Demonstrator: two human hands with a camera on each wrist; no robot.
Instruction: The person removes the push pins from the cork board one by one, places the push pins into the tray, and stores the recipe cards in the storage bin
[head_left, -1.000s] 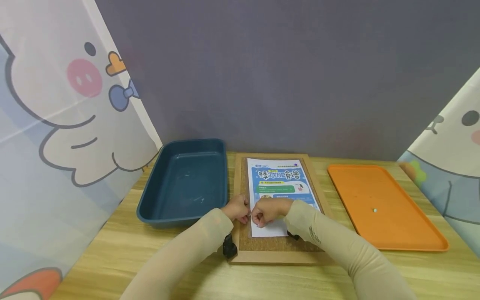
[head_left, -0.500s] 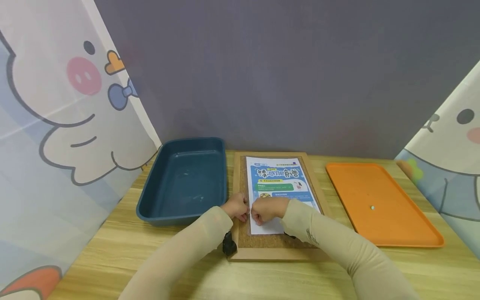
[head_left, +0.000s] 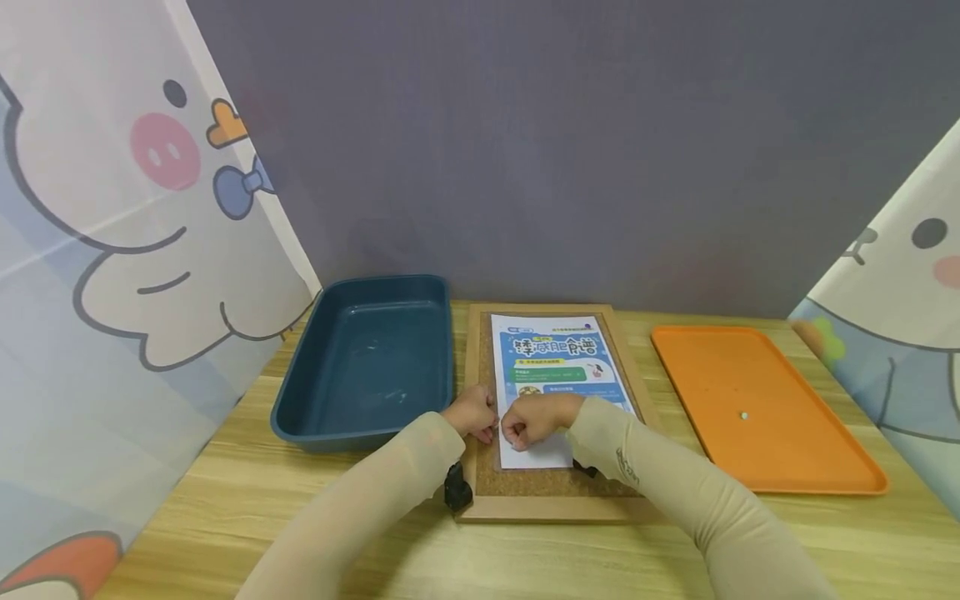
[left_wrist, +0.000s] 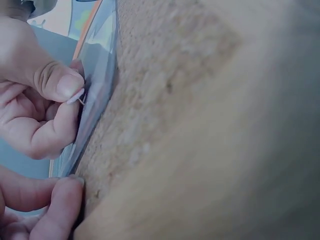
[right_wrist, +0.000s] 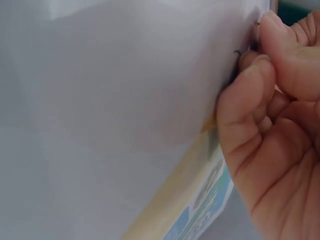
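On the cork board (head_left: 540, 483), the right hand (head_left: 528, 423) pinches the flyer's (head_left: 555, 367) near-left edge, while the left hand (head_left: 472, 414), fingers curled, rests beside it.

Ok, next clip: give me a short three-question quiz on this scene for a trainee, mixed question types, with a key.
1. True or false: the paper sheet lies on the cork board.
2. Which container sits to the left of the cork board? A) the orange tray B) the blue bin C) a glass jar
3. Short answer: where on the paper sheet do the left hand and the right hand meet?

Key
1. True.
2. B; the orange tray is on the right and holds one tiny pale thing.
3. At its left edge, near the lower corner. The right hand's thumb and finger pinch something small there; what it is cannot be told.
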